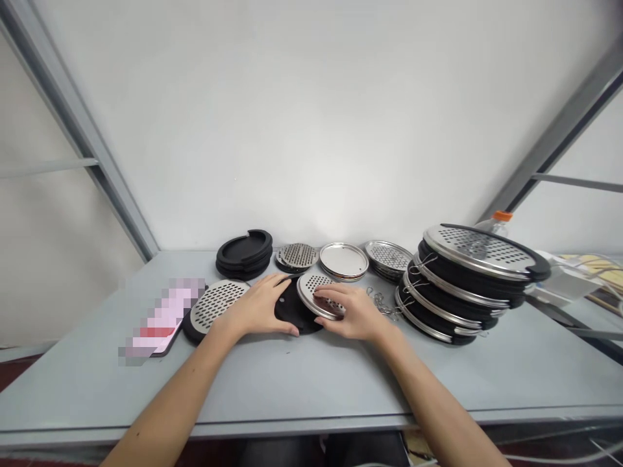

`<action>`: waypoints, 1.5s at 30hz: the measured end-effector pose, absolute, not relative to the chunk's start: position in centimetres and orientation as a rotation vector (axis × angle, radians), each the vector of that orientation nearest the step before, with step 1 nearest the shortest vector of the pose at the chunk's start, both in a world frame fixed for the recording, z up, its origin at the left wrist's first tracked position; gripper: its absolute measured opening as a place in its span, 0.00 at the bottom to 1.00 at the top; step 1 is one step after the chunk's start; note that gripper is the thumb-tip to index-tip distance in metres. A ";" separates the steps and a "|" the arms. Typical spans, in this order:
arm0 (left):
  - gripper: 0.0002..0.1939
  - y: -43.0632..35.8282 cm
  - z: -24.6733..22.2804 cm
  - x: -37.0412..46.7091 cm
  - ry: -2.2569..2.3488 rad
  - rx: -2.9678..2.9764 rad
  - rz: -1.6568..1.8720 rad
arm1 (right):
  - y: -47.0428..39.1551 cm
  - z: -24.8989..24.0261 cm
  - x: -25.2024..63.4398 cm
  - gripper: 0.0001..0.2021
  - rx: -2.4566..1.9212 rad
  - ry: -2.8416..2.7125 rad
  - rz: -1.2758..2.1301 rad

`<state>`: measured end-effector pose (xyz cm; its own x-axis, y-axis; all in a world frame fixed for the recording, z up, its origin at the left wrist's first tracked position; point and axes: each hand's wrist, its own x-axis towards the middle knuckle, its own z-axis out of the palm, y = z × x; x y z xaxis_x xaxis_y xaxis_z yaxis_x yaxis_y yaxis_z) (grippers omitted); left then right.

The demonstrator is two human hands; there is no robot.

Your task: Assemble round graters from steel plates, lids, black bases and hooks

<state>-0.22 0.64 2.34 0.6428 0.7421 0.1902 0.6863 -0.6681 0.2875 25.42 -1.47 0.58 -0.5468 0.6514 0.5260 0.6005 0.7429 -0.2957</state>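
Note:
A black round disc (296, 310) lies on the grey table between my hands. My left hand (260, 307) rests at its left edge, fingers spread, thumb on the near side. My right hand (349, 310) grips a perforated metal disc (311, 285) by its right side, thumb below and fingers on top. This metal disc is tilted over the right part of the black disc. Left of my left hand, another perforated disc (217, 303) sits in a black ring, partly hidden by that hand. Small wire clips (382, 303) lie right of my right hand.
Along the wall stand black rings (244, 254), perforated plates (298, 257), plain metal rings (343, 261) and mesh discs (388, 257). A tall stack of assembled discs (450, 292) rises at right, before an orange-capped bottle (500, 223). A phone (168, 318) lies at left on the table (302, 383).

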 end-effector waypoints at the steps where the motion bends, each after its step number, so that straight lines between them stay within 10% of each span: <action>1: 0.56 0.6 2.2 -0.2 1.178 2.663 0.415 | -1.5 0.6 25.3 0.19 -0.934 -2.338 0.100; 45: 0.46 0.3 1.9 -0.1 1.100 2.548 0.276 | -0.7 0.6 25.8 0.16 -1.042 -2.255 0.337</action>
<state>-0.13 0.31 1.86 0.6795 0.7326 0.0392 0.6641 -0.6369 0.3915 25.76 -0.72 0.58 -0.4931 0.7549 0.4324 0.5954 0.6553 -0.4649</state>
